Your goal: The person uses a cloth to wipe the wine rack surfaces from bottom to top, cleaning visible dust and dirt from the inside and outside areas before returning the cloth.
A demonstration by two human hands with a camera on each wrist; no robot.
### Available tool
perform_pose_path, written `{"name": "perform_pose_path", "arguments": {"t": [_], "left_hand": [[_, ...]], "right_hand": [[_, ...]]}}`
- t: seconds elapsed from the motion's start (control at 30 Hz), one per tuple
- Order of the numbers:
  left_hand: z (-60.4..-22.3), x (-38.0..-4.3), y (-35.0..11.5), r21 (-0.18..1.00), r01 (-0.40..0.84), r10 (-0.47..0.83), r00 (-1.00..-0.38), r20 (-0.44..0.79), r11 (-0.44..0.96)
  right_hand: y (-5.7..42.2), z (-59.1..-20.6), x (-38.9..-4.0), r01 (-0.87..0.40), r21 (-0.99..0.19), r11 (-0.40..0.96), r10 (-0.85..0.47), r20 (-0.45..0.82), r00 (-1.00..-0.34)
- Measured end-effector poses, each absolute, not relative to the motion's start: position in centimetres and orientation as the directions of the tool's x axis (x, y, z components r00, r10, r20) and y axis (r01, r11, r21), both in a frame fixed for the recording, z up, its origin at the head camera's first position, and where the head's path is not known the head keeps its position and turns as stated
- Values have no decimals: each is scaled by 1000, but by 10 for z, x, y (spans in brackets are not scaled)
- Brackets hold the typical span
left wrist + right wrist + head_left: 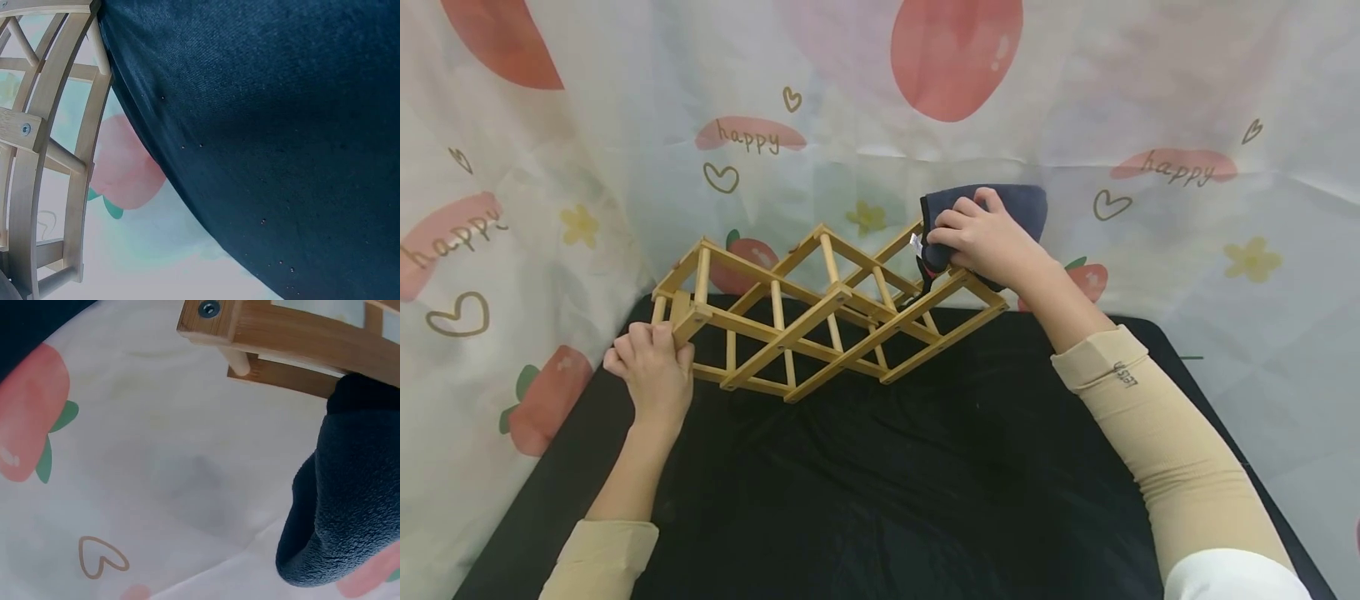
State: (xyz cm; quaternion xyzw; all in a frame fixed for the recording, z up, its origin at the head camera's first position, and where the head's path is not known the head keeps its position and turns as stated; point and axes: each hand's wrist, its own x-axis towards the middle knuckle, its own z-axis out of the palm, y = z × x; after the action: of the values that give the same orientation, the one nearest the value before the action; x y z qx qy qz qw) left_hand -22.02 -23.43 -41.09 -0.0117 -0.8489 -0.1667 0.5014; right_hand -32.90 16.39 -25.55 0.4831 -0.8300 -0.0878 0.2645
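A wooden folding lattice rack (841, 293), made of crossed slats and round dowels, stretches across the back of the black-covered table. My left hand (653, 373) grips its left end, fingers curled over the end slat. In my right hand (988, 242) is a dark blue cloth (1024, 207) with black edging and a small white tag, held against the upper right part of the rack. The right wrist view shows the fuzzy cloth (359, 494) hanging beside a rack slat (294, 331). On the left wrist side, rack slats (31, 187) fill the left edge, the hand mostly hidden.
A black cloth (880, 492) covers the table, lightly creased, with small specks on it. Behind and at both sides hangs a pale curtain (850, 142) printed with fruit, hearts and flowers, close behind the rack.
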Motion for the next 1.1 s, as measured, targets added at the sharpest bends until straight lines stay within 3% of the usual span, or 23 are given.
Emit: {"name": "perform_pose_path", "arguments": {"t": [0.27, 0.67, 1.1], "left_hand": [[-410, -219, -234, 286, 199, -149, -512, 846, 937], [-409, -218, -234, 296, 193, -156, -524, 837, 936], [-410, -218, -234, 301, 193, -160, -525, 836, 934]], "right_hand": [[168, -257, -325, -759, 384, 525, -840, 378, -390], [155, -261, -354, -734, 309, 605, -775, 439, -455], [157, -254, -349, -735, 209, 645, -754, 331, -568]]}}
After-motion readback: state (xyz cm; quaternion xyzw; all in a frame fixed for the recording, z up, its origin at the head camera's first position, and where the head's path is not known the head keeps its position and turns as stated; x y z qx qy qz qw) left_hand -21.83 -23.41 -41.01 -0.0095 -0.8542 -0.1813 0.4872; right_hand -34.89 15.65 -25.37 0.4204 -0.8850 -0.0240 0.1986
